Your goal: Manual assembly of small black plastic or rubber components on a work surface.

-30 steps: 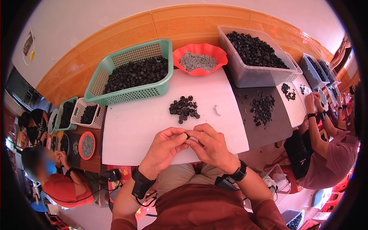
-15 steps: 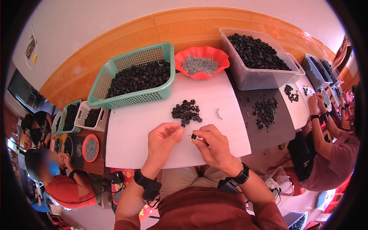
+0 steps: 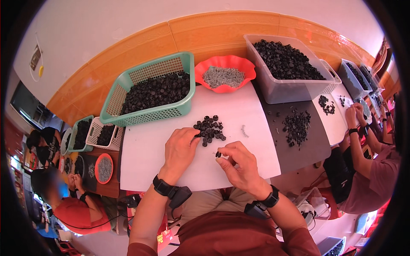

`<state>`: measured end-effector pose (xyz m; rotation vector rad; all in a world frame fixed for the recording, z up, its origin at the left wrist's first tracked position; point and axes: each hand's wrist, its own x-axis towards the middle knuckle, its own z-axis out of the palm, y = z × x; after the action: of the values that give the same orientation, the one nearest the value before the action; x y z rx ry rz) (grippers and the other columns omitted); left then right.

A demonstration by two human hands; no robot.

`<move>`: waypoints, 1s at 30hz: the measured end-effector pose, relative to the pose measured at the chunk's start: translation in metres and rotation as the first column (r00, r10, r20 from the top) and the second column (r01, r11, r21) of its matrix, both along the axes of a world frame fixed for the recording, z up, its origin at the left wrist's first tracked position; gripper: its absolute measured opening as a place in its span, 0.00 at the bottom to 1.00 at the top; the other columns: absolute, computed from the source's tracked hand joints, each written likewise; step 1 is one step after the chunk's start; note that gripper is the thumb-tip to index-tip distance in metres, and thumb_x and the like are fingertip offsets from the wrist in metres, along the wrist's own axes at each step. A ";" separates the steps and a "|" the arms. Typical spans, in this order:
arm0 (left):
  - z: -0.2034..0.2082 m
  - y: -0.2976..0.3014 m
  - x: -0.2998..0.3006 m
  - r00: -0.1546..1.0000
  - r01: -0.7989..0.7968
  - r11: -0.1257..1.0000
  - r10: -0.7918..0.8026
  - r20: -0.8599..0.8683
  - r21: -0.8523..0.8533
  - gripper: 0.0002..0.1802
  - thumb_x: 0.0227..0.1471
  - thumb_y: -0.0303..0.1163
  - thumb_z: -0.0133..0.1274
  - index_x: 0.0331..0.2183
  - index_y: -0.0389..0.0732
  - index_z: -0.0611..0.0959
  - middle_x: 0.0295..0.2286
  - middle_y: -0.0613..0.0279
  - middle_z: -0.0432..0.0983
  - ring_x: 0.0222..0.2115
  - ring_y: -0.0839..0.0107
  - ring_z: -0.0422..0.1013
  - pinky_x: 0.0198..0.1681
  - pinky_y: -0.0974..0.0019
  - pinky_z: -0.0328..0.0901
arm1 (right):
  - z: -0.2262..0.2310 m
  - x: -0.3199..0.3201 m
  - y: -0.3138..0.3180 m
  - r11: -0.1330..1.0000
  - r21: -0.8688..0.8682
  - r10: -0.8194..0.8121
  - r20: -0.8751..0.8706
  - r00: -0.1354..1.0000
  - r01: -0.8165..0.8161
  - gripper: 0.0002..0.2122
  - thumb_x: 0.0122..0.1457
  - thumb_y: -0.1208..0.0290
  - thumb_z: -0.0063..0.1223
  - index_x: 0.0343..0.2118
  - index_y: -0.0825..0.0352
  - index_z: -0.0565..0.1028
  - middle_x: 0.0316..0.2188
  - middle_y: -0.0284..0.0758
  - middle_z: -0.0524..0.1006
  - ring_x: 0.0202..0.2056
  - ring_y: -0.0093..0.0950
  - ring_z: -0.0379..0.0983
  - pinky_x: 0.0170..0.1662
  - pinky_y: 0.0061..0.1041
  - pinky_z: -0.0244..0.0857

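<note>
My right hand (image 3: 240,166) pinches a small black plastic part (image 3: 218,154) between thumb and fingers, with a thin metal pin sticking out toward the left. My left hand (image 3: 181,147) reaches to the left edge of a pile of small round black plastic parts (image 3: 210,130). Its thumb and fingers are drawn together at the pile, and what lies between the tips is too small to make out. The pile rests on a white board (image 3: 149,155). A short curved strip of grey pins (image 3: 244,131) lies right of it.
Behind the board stand a green basket (image 3: 147,115) of black parts, a red scalloped bowl (image 3: 225,88) of grey pins and a clear bin (image 3: 294,89) of black parts. More parts (image 3: 297,126) lie on the dark board at right. Co-workers sit left and right.
My left hand has moved forward to the pile and turned its back upward, its fingers closing in. My right hand holds the same black part in nearly the same place.
</note>
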<state>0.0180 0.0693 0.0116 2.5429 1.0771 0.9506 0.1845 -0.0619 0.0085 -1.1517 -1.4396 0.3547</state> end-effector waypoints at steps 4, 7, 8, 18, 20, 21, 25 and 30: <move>0.003 -0.002 0.000 0.999 0.033 0.999 -0.032 0.035 -0.031 0.12 0.46 0.23 0.62 0.38 0.39 0.85 0.36 0.56 0.81 0.37 0.58 0.76 0.41 0.61 0.72 | 0.000 0.000 0.000 1.000 -0.001 0.007 -0.018 1.000 -0.007 0.10 0.58 0.80 0.61 0.42 0.70 0.77 0.34 0.36 0.74 0.22 0.18 0.68 0.25 0.18 0.63; 0.005 -0.010 -0.002 0.992 0.057 0.993 -0.045 0.114 -0.100 0.13 0.47 0.22 0.62 0.39 0.39 0.86 0.35 0.56 0.80 0.35 0.62 0.77 0.39 0.64 0.72 | 0.001 0.001 -0.001 1.000 -0.002 0.003 -0.025 1.000 -0.003 0.09 0.58 0.80 0.61 0.42 0.71 0.77 0.34 0.36 0.74 0.21 0.18 0.68 0.25 0.18 0.63; 0.006 -0.013 -0.004 0.987 0.061 0.985 -0.037 0.155 -0.158 0.14 0.47 0.22 0.62 0.39 0.39 0.86 0.34 0.57 0.80 0.34 0.65 0.78 0.37 0.66 0.72 | 0.001 0.001 -0.001 1.000 -0.007 0.004 -0.027 1.000 -0.004 0.09 0.58 0.80 0.61 0.42 0.71 0.77 0.34 0.36 0.75 0.22 0.18 0.68 0.25 0.18 0.63; 0.001 -0.024 -0.012 0.890 0.199 0.888 0.014 0.455 -0.415 0.12 0.50 0.18 0.60 0.40 0.34 0.85 0.37 0.59 0.78 0.34 0.75 0.77 0.39 0.70 0.75 | 0.000 0.000 -0.001 1.000 -0.014 0.011 -0.057 0.998 -0.012 0.09 0.58 0.80 0.60 0.43 0.71 0.78 0.34 0.36 0.75 0.22 0.17 0.67 0.25 0.17 0.62; -0.002 -0.024 -0.016 0.854 0.256 0.837 0.039 0.519 -0.484 0.12 0.51 0.18 0.60 0.41 0.32 0.84 0.38 0.61 0.78 0.36 0.76 0.76 0.41 0.72 0.74 | 0.001 0.000 -0.001 1.000 -0.016 0.010 -0.054 0.999 -0.011 0.09 0.58 0.80 0.60 0.43 0.71 0.78 0.34 0.36 0.75 0.22 0.17 0.67 0.25 0.17 0.62; -0.003 -0.025 -0.017 0.854 0.258 0.836 0.039 0.520 -0.485 0.12 0.51 0.18 0.60 0.41 0.32 0.84 0.38 0.61 0.78 0.36 0.76 0.76 0.41 0.72 0.74 | 0.002 0.000 -0.001 1.000 -0.017 0.009 -0.051 0.999 -0.010 0.10 0.59 0.80 0.60 0.43 0.71 0.78 0.34 0.36 0.75 0.22 0.17 0.67 0.25 0.17 0.62; -0.005 -0.031 -0.020 0.831 0.340 0.713 0.078 0.551 -0.613 0.14 0.53 0.19 0.61 0.43 0.34 0.84 0.38 0.63 0.79 0.37 0.77 0.75 0.42 0.73 0.72 | 0.001 0.000 0.000 1.000 -0.014 0.009 -0.040 0.999 -0.009 0.10 0.59 0.80 0.60 0.43 0.71 0.78 0.34 0.36 0.75 0.22 0.17 0.67 0.25 0.17 0.61; -0.002 -0.040 -0.018 0.810 0.421 0.578 0.107 0.576 -0.699 0.14 0.54 0.20 0.60 0.45 0.33 0.83 0.35 0.63 0.81 0.35 0.77 0.76 0.41 0.74 0.72 | -0.001 -0.001 0.001 1.000 -0.013 0.013 -0.028 1.000 -0.013 0.11 0.56 0.80 0.61 0.43 0.69 0.77 0.34 0.37 0.76 0.22 0.25 0.70 0.25 0.23 0.65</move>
<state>-0.0003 0.0288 0.0095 1.4150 0.7810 0.8057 0.1839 -0.0612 0.0077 -1.1444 -1.4228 0.3887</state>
